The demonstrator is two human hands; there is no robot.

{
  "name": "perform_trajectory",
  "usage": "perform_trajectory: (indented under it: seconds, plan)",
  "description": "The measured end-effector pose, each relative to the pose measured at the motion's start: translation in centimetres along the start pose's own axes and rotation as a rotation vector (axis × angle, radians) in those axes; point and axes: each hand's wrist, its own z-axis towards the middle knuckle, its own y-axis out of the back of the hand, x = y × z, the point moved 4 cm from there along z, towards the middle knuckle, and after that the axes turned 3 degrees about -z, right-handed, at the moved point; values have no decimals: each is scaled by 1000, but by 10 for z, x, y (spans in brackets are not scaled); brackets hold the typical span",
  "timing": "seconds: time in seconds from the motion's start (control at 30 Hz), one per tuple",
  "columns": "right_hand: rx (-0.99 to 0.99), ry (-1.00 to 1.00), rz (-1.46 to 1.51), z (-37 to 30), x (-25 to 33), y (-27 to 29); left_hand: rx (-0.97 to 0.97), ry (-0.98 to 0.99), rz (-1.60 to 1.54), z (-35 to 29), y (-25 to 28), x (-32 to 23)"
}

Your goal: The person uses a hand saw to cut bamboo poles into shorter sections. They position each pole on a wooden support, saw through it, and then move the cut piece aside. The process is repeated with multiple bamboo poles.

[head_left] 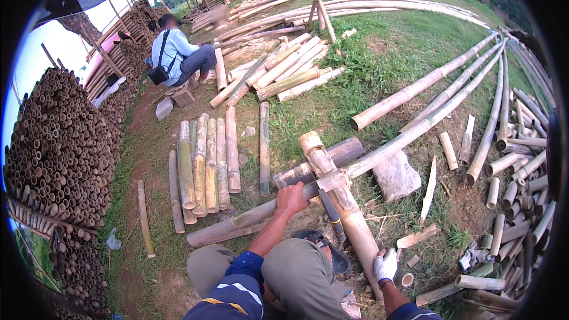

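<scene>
My bare left hand is wrapped round a long bamboo pole. This pole runs from near my knees toward the far right, resting across a thick bamboo beam at a notched joint. A saw or long knife with a dark handle banded in yellow leans against the beam, just right of my left hand. In a white glove, my right hand is closed beside the beam's near end; whatever its fingers hold is too small to make out. A short cut bamboo ring lies by that hand.
A pale stone block sits right of the joint. Cut bamboo lengths lie in a row ahead left; a tall stack of bamboo stands at left. Loose pieces crowd the right. Another person sits on a low block.
</scene>
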Motion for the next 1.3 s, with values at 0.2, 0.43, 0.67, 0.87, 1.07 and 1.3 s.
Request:
perform_trajectory:
  seconds: [0.2,0.43,0.67,0.87,1.07,1.3]
  plan:
    - [-77,105,-50,3,-1,-10,-28,-21,22,0,1,5]
    - [247,474,408,-14,152,49,-23,-13,34,-6,3,20]
    - [219,691,425,-23,243,52,-55,-40,12,0,-8,16]
    - [107,511,594,-11,249,10,-52,-40,4,-3,-7,18]
    - [346,462,611,13,275,13,-71,-33,36,-4,-5,16]
    - [328,501,488,39,327,40,-118,-36,29,-1,-8,11]
